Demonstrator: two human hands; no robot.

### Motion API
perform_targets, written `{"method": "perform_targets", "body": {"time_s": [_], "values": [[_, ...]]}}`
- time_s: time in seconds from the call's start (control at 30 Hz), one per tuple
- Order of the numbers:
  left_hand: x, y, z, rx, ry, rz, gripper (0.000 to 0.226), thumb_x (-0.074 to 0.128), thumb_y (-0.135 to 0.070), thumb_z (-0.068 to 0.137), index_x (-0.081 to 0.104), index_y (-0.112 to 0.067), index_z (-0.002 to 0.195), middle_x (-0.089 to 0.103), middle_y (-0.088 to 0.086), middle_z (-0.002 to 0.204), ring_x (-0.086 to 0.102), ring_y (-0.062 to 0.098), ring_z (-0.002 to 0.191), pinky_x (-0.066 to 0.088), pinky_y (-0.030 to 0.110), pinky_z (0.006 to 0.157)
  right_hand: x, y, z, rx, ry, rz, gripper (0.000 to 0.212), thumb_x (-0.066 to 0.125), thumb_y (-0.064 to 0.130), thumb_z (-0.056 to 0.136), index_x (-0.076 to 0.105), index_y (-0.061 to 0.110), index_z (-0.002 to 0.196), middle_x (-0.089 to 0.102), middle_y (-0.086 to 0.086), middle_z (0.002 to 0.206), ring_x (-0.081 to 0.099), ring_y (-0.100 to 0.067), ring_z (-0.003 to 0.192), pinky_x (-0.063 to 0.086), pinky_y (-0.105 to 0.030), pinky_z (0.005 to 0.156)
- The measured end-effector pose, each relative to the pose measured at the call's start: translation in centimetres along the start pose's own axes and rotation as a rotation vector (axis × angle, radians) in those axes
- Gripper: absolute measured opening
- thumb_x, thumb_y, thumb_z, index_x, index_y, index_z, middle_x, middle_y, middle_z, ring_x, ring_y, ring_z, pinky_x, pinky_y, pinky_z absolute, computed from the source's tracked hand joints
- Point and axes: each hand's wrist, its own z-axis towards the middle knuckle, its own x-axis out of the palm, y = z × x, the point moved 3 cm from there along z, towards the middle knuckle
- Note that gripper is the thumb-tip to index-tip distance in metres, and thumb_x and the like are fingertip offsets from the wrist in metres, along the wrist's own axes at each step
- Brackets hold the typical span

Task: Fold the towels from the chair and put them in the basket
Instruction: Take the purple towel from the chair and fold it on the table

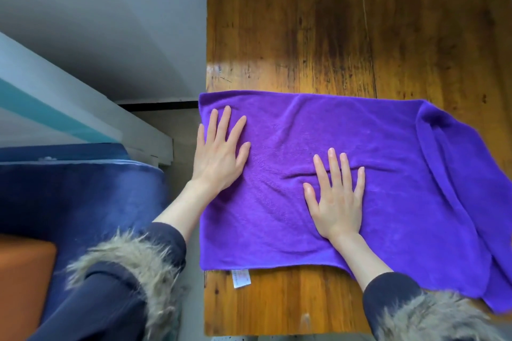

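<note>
Purple towel spread flat across the near half of the wooden counter, left edge just overhanging the counter's side, right end doubled back on itself in a loose flap and trailing off toward the frame's lower right. White care label poking out from the near hem. Left hand pressed flat on the towel's left portion, fingers straight and spread, gripping nothing. Right hand likewise flat near the middle, palm down, fingers splayed, a shallow crease lying under the fingertips. Smoothing stage by the look of it: cloth laid out, wrinkles being pressed down, no clean fold made yet apart from that untidy flap on the right. Next move probably calls for straightening the flap, then pinching two corners and carrying one end over to meet the other, edges matched. Risk there: soft, clingy pile, likely to drag and bunch rather than slide, so the crease under the right hand may need another pass. Far half of the counter bare wood, worn and glossy. Left of the counter, a blue upholstered surface, possibly the chair, hard to say; an orange block at the lower left corner; pale slanting boards beyond. Fur-trimmed dark sleeves on both arms, close to the cloth but not on it. No basket anywhere in view, no other towels either. Nothing on the counter blocking a fold.
</note>
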Motion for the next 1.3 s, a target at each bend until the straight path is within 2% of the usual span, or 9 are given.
{"method": "perform_targets", "body": {"time_s": [0.13, 0.33, 0.5, 0.67, 0.77, 0.9, 1.1, 1.2, 1.3], "values": [[0.5, 1.5, 0.4, 0.046, -0.007, 0.076, 0.056, 0.030, -0.050, 0.094, 0.020, -0.031, 0.147, 0.009, 0.002, 0.158, -0.001, 0.024, 0.145, 0.002, 0.051, 0.115, 0.0, 0.0, 0.1, 0.000, -0.005, 0.000, 0.059, 0.026, 0.049, 0.092, 0.031, 0.022, 0.144, 0.027, -0.008, 0.153, 0.021, -0.028, 0.142, 0.013, -0.056, 0.113], [0.4, 2.4, -1.9, -0.039, -0.056, 0.101, 0.055, 0.016, -0.040, 0.096, 0.024, -0.021, 0.147, 0.016, 0.007, 0.156, 0.006, 0.028, 0.145, -0.003, 0.058, 0.111, 0.0, 0.0, 0.1, 0.001, -0.005, 0.005, 0.059, 0.026, 0.049, 0.092, 0.030, 0.022, 0.144, 0.027, -0.008, 0.153, 0.020, -0.027, 0.142, 0.014, -0.056, 0.113], [2.4, -1.4, -8.4, 0.102, -0.006, 0.075, 0.053, 0.026, -0.037, 0.095, 0.029, -0.019, 0.145, 0.021, 0.011, 0.154, 0.015, 0.031, 0.143, 0.009, 0.062, 0.109, -0.3, 0.0, 0.1, -0.008, 0.026, -0.017, 0.060, 0.023, 0.049, 0.093, 0.028, 0.021, 0.145, 0.025, -0.009, 0.153, 0.019, -0.028, 0.142, 0.012, -0.056, 0.113], [3.3, -1.6, -10.6, 0.024, -0.006, 0.068, 0.054, 0.028, -0.038, 0.094, 0.030, -0.019, 0.145, 0.027, 0.010, 0.152, 0.019, 0.031, 0.142, 0.013, 0.059, 0.110, -0.4, -0.3, -0.1, -0.032, 0.060, 0.031, 0.065, 0.019, 0.053, 0.091, 0.015, 0.023, 0.148, 0.012, -0.007, 0.157, 0.006, -0.025, 0.145, 0.003, -0.055, 0.113], [3.4, -0.8, -11.0, 0.056, 0.009, 0.067, 0.055, 0.028, -0.041, 0.094, 0.026, -0.021, 0.146, 0.024, 0.008, 0.154, 0.016, 0.029, 0.143, 0.015, 0.055, 0.113, -1.1, -0.4, -1.0, -0.039, 0.026, 0.102, 0.067, 0.025, 0.055, 0.090, 0.006, 0.026, 0.147, 0.003, -0.004, 0.157, 0.000, -0.025, 0.145, -0.002, -0.058, 0.111], [3.5, 0.2, -11.6, 0.080, 0.013, 0.101, 0.057, 0.030, -0.043, 0.093, 0.029, -0.020, 0.145, 0.025, 0.007, 0.153, 0.018, 0.029, 0.142, 0.018, 0.055, 0.112, -1.3, 1.0, -4.1, -0.114, 0.020, 0.115, 0.069, 0.033, 0.055, 0.088, 0.013, 0.026, 0.148, 0.009, -0.006, 0.157, 0.004, -0.026, 0.144, 0.001, -0.061, 0.109], [3.3, 2.1, -12.8, 0.095, 0.035, 0.157, 0.058, 0.025, -0.045, 0.094, 0.027, -0.020, 0.146, 0.022, 0.008, 0.154, 0.015, 0.028, 0.143, 0.014, 0.057, 0.112, 0.6, 1.5, -8.1, -0.110, 0.161, 0.021, 0.068, 0.024, 0.061, 0.089, 0.013, 0.026, 0.146, 0.013, -0.007, 0.156, 0.005, -0.029, 0.144, 0.007, -0.063, 0.111], [2.8, 1.0, -12.8, 0.081, 0.009, 0.133, 0.058, 0.028, -0.042, 0.093, 0.026, -0.020, 0.146, 0.019, 0.011, 0.155, 0.012, 0.028, 0.144, 0.010, 0.058, 0.112, 0.5, 1.8, -8.1, -0.108, 0.178, 0.029, 0.070, 0.029, 0.061, 0.088, 0.012, 0.026, 0.146, 0.011, -0.007, 0.156, 0.003, -0.029, 0.144, 0.003, -0.062, 0.110], [2.8, -2.2, -12.8, 0.164, -0.017, 0.104, 0.055, 0.033, -0.040, 0.092, 0.030, -0.022, 0.144, 0.022, 0.012, 0.154, 0.014, 0.031, 0.143, 0.011, 0.059, 0.111, -0.1, 1.7, -8.0, -0.113, 0.178, 0.060, 0.068, 0.031, 0.059, 0.089, 0.016, 0.027, 0.147, 0.010, -0.004, 0.157, 0.002, -0.026, 0.144, 0.003, -0.063, 0.111]]}}
